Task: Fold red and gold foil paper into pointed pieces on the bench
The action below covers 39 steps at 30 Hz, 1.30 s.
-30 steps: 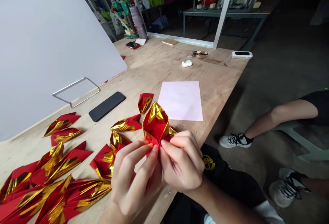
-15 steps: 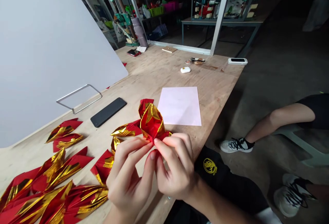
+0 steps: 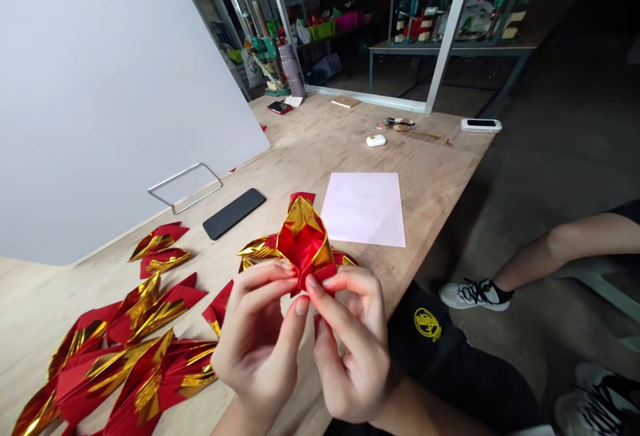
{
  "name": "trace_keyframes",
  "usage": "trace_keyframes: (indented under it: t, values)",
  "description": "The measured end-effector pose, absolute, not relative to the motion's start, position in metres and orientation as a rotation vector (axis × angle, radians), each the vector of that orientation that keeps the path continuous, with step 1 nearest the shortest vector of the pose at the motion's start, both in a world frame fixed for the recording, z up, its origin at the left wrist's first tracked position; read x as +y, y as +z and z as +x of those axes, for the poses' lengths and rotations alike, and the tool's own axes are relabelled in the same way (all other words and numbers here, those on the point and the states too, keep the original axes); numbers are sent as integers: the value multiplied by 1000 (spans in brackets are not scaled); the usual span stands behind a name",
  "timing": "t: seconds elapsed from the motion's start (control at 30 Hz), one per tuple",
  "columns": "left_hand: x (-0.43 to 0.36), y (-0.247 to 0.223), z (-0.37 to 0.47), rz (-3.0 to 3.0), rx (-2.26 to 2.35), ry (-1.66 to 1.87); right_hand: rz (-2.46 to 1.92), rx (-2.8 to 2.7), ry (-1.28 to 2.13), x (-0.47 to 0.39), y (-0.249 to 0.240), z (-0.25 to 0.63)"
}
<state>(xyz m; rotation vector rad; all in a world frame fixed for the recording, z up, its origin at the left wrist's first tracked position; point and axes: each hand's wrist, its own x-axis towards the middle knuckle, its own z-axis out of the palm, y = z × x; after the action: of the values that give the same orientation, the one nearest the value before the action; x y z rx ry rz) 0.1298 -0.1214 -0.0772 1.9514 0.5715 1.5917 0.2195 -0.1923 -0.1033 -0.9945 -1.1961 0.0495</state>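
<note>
Between my two hands is a red and gold folded paper piece (image 3: 303, 239), its cupped opening facing me and its pointed gold flap upward. My left hand (image 3: 263, 336) pinches its lower left edge with thumb and fingers. With its fingertips, my right hand (image 3: 350, 343) grips the lower right edge. Behind the held piece, more red and gold folds (image 3: 260, 249) show on either side; whether they join it I cannot tell. Several similar folded paper pieces (image 3: 145, 316) lie in a loose group on the table to the left.
A black phone (image 3: 234, 214) and a pink paper sheet (image 3: 364, 209) lie on the wooden table (image 3: 300, 149). A large white board (image 3: 125, 89) with a wire stand (image 3: 185, 188) is at the left. Farther back are a white case (image 3: 376, 141) and keys (image 3: 395, 124). Another person's leg (image 3: 560, 243) is at the right.
The view has shifted left, so the table things sit farther right. The held paper piece is tilted more toward me, its opening showing wider. My right thumb has dropped away from the left thumb.
</note>
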Motion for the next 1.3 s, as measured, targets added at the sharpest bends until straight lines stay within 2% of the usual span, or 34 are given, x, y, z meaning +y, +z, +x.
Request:
trace_keyframes:
  t: [0.2,0.47,0.6,0.73,0.83,1.07,1.3]
  values:
    - [-127,-73,133,1913,705,1583,-1009,-1265,-2,-192,-106,224]
    - [-109,-66,127,2187,669,1636,-1002,-1318,-5,-191,-110,231]
    - [-95,-60,120,2504,494,1624,-1045,-1290,-122,-192,-108,241]
    - [-88,-49,116,2777,224,1443,-1214,-1156,-238,-192,-101,256]
    - [-87,-46,115,2815,146,1357,-1264,-1059,-44,-191,-94,268]
    - [-90,-57,103,2895,58,1231,-1365,-1062,794,-195,-78,296]
    - [-96,-47,103,3017,-10,1066,-1280,-940,1144,-190,-82,298]
